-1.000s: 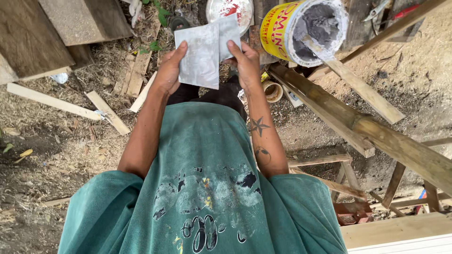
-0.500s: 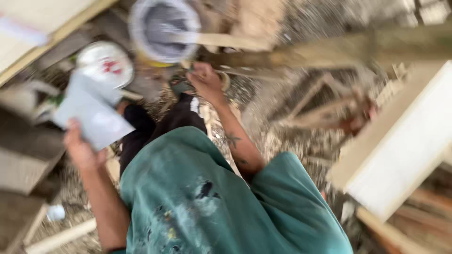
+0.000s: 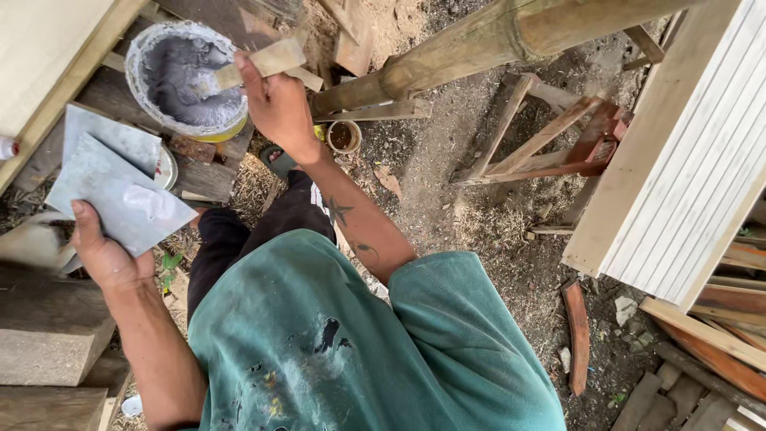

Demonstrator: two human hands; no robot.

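My left hand [image 3: 102,254] grips the corner of two flat grey metal scraper sheets [image 3: 112,182] smeared with grey putty, held out at the left. Up ahead, my right hand [image 3: 275,104] is closed around a flat wooden stir stick [image 3: 259,64]. The stick's far end dips into a round bucket [image 3: 185,78] with a yellow wall, full of grey putty. The bucket stands on the ground at the upper left. My green paint-stained shirt [image 3: 351,351] and dark trousers fill the lower middle.
A thick bamboo pole [image 3: 479,40] slants across the top. A wooden trestle [image 3: 550,140] stands right of it. White ribbed panels [image 3: 694,175] lean at the right edge. Planks [image 3: 48,335] lie at the lower left, a small brown cup [image 3: 344,136] beside my forearm, scraps on bare dirt.
My right hand let go of the sheets and reached forward to the stick in the bucket. My left hand carried the sheets off to the left. The view swung round.
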